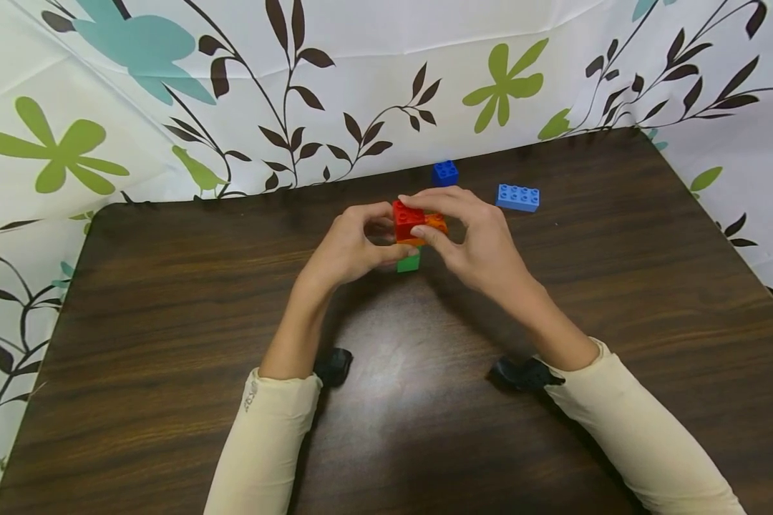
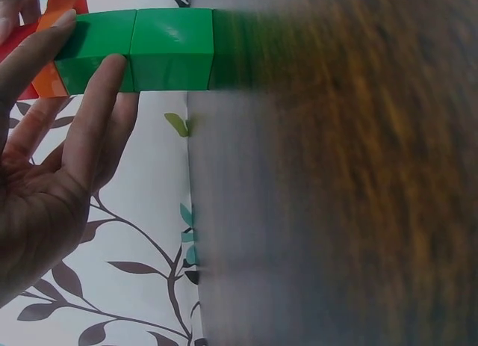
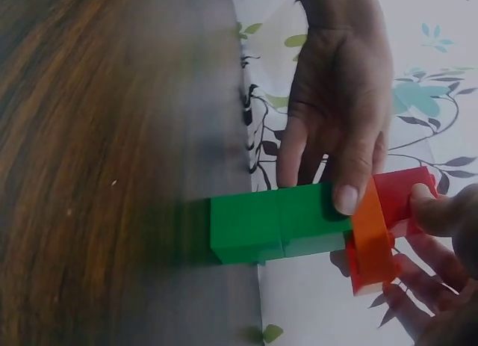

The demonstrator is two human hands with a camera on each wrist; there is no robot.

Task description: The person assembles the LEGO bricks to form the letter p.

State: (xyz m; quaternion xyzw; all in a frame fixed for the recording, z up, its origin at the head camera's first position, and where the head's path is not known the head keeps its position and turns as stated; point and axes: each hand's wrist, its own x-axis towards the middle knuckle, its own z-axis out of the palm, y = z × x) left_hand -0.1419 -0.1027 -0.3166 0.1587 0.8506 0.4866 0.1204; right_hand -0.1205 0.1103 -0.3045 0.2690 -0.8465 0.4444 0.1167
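At far centre: right hand [image 1: 489, 247] pinching red block [image 1: 409, 220].
Left hand [image 1: 348, 247] grips green tower [image 3: 280, 223]; best braced, pressed squarely.

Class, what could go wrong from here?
Pressing the square red plastic block down could tip the build, since the rectangular orange plastic block overhangs the narrow stack of green plastic blocks.

If the left hand loosens on the green stack, it might wobble.

The right hand could knock the dark blue studded plastic block just behind it.
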